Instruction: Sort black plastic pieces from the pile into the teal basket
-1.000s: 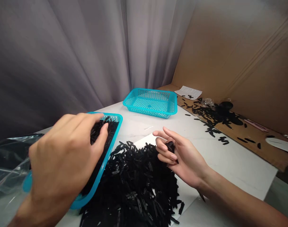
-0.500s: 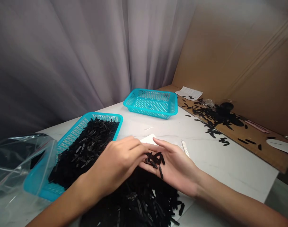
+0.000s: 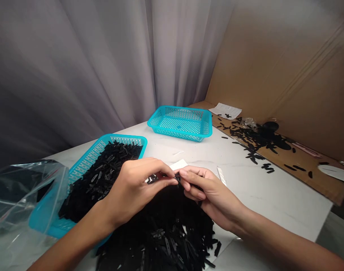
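Note:
My left hand (image 3: 142, 184) pinches one end of a small black elongated piece (image 3: 177, 177) between thumb and fingertips. At the other end my right hand (image 3: 214, 190) grips it with thumb and forefinger, its remaining fingers curled over more black pieces that are mostly hidden. Both hands meet above a heap of the same pieces (image 3: 172, 241), some of them with a shiny, holed face. A blue basket (image 3: 145, 141), loaded with such pieces (image 3: 104, 177), stands behind and left of my left hand.
A second blue basket (image 3: 177, 133) stands at the back of the white table (image 3: 276, 203). Clear plastic bag (image 3: 55, 195) covers the near basket's left corner. Black pieces (image 3: 251, 139) scatter over cardboard (image 3: 298, 173) at right, near a paper sheet (image 3: 225, 111) and a pink tool (image 3: 306, 149).
My right hand has turned from palm-up with pieces lying in it to closed fingers. My left fingertips have drawn back slightly and now pinch one piece together with it.

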`<state>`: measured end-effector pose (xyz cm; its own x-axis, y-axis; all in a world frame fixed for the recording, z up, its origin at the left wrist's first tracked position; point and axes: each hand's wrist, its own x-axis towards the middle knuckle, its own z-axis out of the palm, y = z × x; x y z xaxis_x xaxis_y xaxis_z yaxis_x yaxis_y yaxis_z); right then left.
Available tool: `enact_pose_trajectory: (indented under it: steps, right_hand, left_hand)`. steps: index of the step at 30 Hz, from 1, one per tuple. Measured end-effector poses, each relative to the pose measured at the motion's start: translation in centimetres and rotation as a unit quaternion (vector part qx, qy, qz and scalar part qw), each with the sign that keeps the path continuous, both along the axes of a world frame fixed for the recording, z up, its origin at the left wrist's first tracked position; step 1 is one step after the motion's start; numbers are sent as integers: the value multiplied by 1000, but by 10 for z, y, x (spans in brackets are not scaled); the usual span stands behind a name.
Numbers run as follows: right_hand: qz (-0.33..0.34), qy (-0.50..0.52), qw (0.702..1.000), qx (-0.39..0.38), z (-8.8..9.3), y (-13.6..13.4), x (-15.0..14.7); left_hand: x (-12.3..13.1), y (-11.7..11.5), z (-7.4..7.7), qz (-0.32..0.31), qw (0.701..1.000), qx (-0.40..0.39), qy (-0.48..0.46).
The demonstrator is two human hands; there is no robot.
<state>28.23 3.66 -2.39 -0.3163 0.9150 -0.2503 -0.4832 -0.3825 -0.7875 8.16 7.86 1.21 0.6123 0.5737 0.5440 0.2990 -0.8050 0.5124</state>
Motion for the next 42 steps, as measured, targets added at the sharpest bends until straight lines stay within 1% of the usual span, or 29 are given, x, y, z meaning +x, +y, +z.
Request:
enact_pose_trajectory:
  steps: [4,9,11,14,19,25,29,39,41,42]
  right_hand:
    - [-21,9,1000,9,2,1,2]
    - [-14,4,1000,27,2,1,4]
    - [-20,-13,999,33,3,1,4]
    - [-55,-60,995,51,3,0,5]
    - [-100,-162,974,120,0,0,6]
    - [-136,-257,933,214,5,-1,5]
    - [-161,-273,917,244,9,-3,6]
    - [-175,-269,911,260,10,-6,6]
    - [-179,-275,909,258,10,-5,6]
    - [-176,-275,911,252,10,-4,6]
  left_hand:
    - [0,2,-1,18,1000,16,0]
    - [3,1,-1,36,999,28,-2]
    - [3,0,-1,46,999,28,-1]
    - [3,0,-1,57,998,15,2]
    - [3,-2,4,62,998,-6,-5]
    - [3,-3,7,70,997,-15,-9]
    - [2,-3,9,67,997,-19,-15]
    - [4,-6,13,48,999,21,-5]
    - [-2,-4,16,81,996,44,9]
    - [-7,-1,18,116,991,64,20]
